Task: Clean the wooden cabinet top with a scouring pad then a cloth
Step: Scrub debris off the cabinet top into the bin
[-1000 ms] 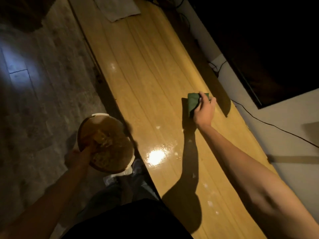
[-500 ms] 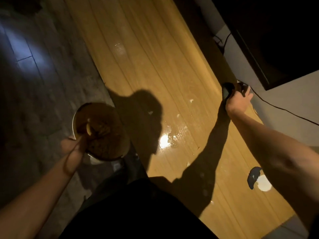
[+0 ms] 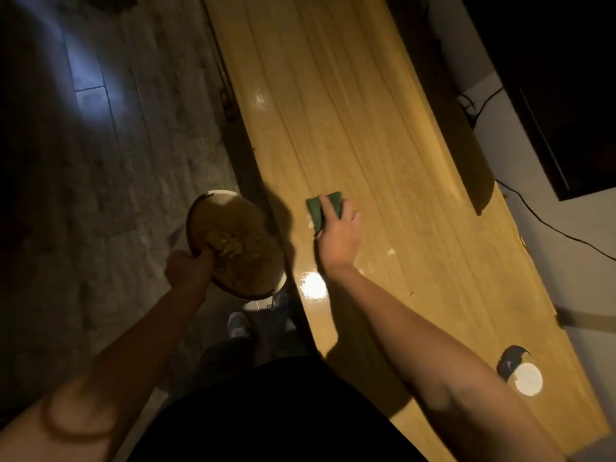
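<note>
The long wooden cabinet top (image 3: 383,135) runs from the upper middle to the lower right, glossy and wet near me. My right hand (image 3: 340,235) presses a green scouring pad (image 3: 316,208) flat on the wood near the cabinet's front edge, fingers over the pad. My left hand (image 3: 186,268) grips the rim of a round bowl (image 3: 233,241) holding brownish contents, held over the floor beside the cabinet. No cloth is in view.
A dark screen (image 3: 550,95) hangs on the wall at the right, with black cables (image 3: 550,225) trailing below it. A white disc with a dark piece (image 3: 523,375) lies on the cabinet's near right end. Tiled floor (image 3: 100,161) lies to the left.
My right hand has swept the pad from the cabinet's back edge near the cables across to the front edge. The bowl stays held in my left hand.
</note>
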Motion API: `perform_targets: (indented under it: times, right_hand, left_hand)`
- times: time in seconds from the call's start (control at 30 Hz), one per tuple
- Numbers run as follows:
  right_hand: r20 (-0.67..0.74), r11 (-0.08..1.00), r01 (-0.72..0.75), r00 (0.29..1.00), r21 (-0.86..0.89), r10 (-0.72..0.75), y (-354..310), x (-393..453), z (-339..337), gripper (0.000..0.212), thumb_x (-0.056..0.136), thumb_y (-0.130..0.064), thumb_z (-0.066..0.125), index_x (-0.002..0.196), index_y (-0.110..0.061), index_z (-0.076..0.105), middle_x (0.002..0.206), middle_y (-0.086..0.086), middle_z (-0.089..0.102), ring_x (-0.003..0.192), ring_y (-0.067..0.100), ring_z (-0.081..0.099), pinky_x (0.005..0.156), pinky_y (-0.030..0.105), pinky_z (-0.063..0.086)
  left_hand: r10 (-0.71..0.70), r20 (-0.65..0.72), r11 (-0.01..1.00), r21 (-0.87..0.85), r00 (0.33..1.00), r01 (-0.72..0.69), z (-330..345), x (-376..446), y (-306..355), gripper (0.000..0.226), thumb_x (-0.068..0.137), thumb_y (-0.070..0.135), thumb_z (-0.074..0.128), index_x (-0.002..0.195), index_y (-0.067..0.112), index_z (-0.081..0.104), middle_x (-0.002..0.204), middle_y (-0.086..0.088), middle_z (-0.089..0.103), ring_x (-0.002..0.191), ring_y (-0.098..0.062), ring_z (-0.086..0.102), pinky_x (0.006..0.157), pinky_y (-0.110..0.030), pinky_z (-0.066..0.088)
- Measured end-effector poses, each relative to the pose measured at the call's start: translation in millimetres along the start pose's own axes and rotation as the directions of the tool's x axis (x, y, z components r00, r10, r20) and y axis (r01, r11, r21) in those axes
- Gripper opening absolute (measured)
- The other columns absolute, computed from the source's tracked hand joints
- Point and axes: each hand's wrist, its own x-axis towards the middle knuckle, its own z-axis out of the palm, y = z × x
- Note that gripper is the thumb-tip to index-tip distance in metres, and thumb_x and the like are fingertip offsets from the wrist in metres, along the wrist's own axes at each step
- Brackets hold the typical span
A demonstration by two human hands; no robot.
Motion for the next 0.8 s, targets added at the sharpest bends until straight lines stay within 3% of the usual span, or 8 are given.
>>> perform_targets:
  times: [0.13, 0.2, 0.27, 0.33, 0.4, 0.5, 0.67, 0.8]
  right_hand:
    - [0.238, 0.972, 0.171, 0.949, 0.161, -0.207, -88, -47, 45, 0.043, 0.096, -0.020, 0.060, 0.138, -0.026, 0.053, 0.130, 0.009, 0.050, 0.116, 0.033, 0.050, 0.093, 0.042, 0.050]
    - [0.338, 0.919, 0.338, 0.857, 0.201, -0.389, -115, -75, 60, 0.045, 0.097, -0.019, 0.057, 0.141, -0.028, 0.051, 0.136, 0.014, 0.046, 0.123, 0.039, 0.045, 0.098, 0.051, 0.045]
    - [0.358, 0.911, 0.342, 0.840, 0.232, -0.407, -126, -95, 68, 0.040, 0.098, -0.033, 0.058, 0.135, -0.038, 0.046, 0.133, 0.010, 0.043, 0.121, 0.036, 0.047, 0.100, 0.050, 0.046]
    - [0.344, 0.933, 0.321, 0.868, 0.161, -0.358, -127, -106, 72, 0.052, 0.095, -0.037, 0.065, 0.141, -0.040, 0.041, 0.138, 0.006, 0.039, 0.126, 0.029, 0.042, 0.105, 0.044, 0.045]
    - [0.317, 0.944, 0.326, 0.890, 0.059, -0.327, -122, -108, 66, 0.070, 0.094, -0.019, 0.066, 0.154, -0.034, 0.034, 0.147, 0.009, 0.033, 0.132, 0.031, 0.033, 0.110, 0.043, 0.039]
    - [0.265, 0.953, 0.295, 0.916, 0.063, -0.301, -109, -101, 40, 0.063, 0.096, -0.010, 0.059, 0.153, -0.029, 0.040, 0.144, 0.011, 0.039, 0.126, 0.030, 0.038, 0.107, 0.042, 0.042]
    - [0.021, 0.988, 0.098, 0.995, 0.117, -0.101, -56, -86, -13, 0.058, 0.093, -0.003, 0.058, 0.146, -0.025, 0.052, 0.137, 0.015, 0.047, 0.121, 0.029, 0.043, 0.098, 0.037, 0.041]
    - [-0.159, 0.981, -0.135, 0.975, 0.138, 0.156, 24, -61, -66, 0.050, 0.095, -0.004, 0.054, 0.142, -0.021, 0.058, 0.137, 0.019, 0.048, 0.123, 0.036, 0.046, 0.101, 0.034, 0.037]
  left_hand:
    - [0.030, 0.023, 0.999, -0.040, 0.999, -0.029, -11, -11, -7, 0.038, 0.076, 0.039, 0.080, 0.069, 0.011, 0.055, 0.077, -0.012, 0.060, 0.080, -0.032, 0.064, 0.071, -0.049, 0.054]
    - [0.038, 0.055, 0.998, -0.058, 0.998, -0.034, -23, -14, -14, 0.033, 0.078, 0.037, 0.078, 0.082, 0.012, 0.058, 0.083, -0.008, 0.062, 0.085, -0.033, 0.065, 0.068, -0.042, 0.055]
    - [0.036, 0.081, 0.996, -0.087, 0.996, -0.029, -37, -12, -23, 0.034, 0.081, 0.038, 0.076, 0.095, 0.011, 0.060, 0.088, -0.005, 0.062, 0.088, -0.029, 0.063, 0.066, -0.034, 0.052]
    - [0.040, 0.087, 0.995, -0.089, 0.995, -0.032, -48, -10, -31, 0.031, 0.082, 0.038, 0.075, 0.093, 0.014, 0.060, 0.088, -0.003, 0.061, 0.087, -0.026, 0.061, 0.069, -0.034, 0.050]
    - [0.045, 0.100, 0.995, -0.089, 0.994, -0.036, -55, -13, -37, 0.024, 0.083, 0.035, 0.074, 0.083, 0.020, 0.055, 0.080, 0.001, 0.058, 0.085, -0.025, 0.060, 0.069, -0.033, 0.047]
    - [0.086, 0.097, 0.996, -0.040, 0.992, -0.082, -57, -20, -41, 0.027, 0.085, 0.034, 0.074, 0.073, 0.023, 0.052, 0.076, 0.001, 0.059, 0.083, -0.027, 0.062, 0.066, -0.031, 0.045]
    - [0.063, 0.158, 0.995, 0.062, 0.985, -0.074, -46, -33, -43, 0.048, 0.088, 0.034, 0.073, 0.119, 0.000, 0.060, 0.116, -0.018, 0.064, 0.107, -0.036, 0.062, 0.080, -0.039, 0.049]
    - [0.098, 0.133, 0.989, 0.095, 0.986, -0.111, -36, -42, -46, 0.047, 0.086, 0.031, 0.074, 0.115, -0.003, 0.063, 0.115, -0.023, 0.066, 0.098, -0.036, 0.062, 0.072, -0.040, 0.047]
